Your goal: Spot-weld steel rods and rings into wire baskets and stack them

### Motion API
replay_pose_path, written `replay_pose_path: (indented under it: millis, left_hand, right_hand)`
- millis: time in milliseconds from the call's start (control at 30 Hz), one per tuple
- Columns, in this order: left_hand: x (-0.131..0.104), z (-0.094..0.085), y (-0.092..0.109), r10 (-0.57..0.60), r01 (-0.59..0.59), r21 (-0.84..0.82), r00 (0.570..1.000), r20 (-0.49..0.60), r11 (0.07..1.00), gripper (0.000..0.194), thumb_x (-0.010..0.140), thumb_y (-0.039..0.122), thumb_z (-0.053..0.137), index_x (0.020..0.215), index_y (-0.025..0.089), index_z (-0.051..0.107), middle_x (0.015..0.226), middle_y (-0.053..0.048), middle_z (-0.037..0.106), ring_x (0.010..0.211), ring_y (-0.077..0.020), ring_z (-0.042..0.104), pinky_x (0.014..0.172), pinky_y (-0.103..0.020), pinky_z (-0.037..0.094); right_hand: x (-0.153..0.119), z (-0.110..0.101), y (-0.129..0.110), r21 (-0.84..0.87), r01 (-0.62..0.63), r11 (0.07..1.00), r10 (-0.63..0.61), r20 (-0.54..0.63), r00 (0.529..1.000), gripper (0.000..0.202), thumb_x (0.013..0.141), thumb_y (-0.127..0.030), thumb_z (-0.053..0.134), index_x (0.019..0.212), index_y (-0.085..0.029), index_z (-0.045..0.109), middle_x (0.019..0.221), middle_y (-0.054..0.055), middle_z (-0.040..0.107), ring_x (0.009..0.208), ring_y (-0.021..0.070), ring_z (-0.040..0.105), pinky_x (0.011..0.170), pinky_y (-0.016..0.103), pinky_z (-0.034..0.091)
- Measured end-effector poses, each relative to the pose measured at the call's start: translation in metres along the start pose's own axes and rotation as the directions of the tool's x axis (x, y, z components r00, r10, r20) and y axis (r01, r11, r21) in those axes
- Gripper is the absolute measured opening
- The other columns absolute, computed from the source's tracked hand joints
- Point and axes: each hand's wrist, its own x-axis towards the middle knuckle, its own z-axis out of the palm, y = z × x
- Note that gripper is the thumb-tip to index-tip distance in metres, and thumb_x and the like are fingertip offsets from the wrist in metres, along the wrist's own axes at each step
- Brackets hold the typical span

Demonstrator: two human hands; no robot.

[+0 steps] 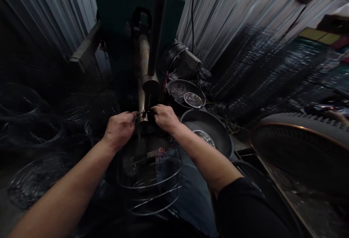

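Between my two hands a short thin metal wire [143,112] runs across the lower electrode of a machine [143,117]. My left hand [121,128] is closed on the wire's left end, just left of the electrode. On the other side my right hand [164,117] pinches the right end, its fingertips dark. An upper metal cylinder [150,84] stands above the wire. Below my hands, over my lap, is a curved wire frame [154,185]; what supports it is hidden.
Right of my hands are a grey basin [212,121] and a smaller pan with metal parts [186,96]. A large fan [300,147] stands far right. Wire coils [40,180] lie at left. Stacked wire pieces [245,67] lean against the corrugated wall [220,9].
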Motion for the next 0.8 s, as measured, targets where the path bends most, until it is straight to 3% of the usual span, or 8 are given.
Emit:
replay_pose_path:
  millis: [300,800]
  left_hand:
    - [0.0002,0.0028,0.0001,0.023,-0.023,-0.016,1.000,-0.018,1.000,0.035,0.089,0.029,0.043,0.098,0.012,0.072,0.089,-0.012,0.071,0.080,-0.0224,0.068,0.077,-0.032,0.053]
    - [0.0003,0.0046,0.0009,0.008,-0.008,0.032,1.000,0.001,0.999,0.036,0.088,0.030,0.040,0.093,0.015,0.072,0.085,-0.011,0.071,0.072,-0.0204,0.066,0.068,-0.029,0.050]
  right_hand:
    - [-0.0008,-0.0016,0.0005,-0.022,-0.005,1.000,0.005,-0.004,1.000,0.030,0.086,-0.011,0.046,0.103,-0.018,0.070,0.100,0.007,0.067,0.093,0.0168,0.062,0.081,0.022,0.044]
    - [-0.0012,0.0000,0.0013,-0.062,0.012,0.998,-0.012,0.000,1.000,0.032,0.086,-0.011,0.044,0.106,-0.017,0.068,0.102,0.007,0.066,0.093,0.0178,0.062,0.082,0.023,0.044]
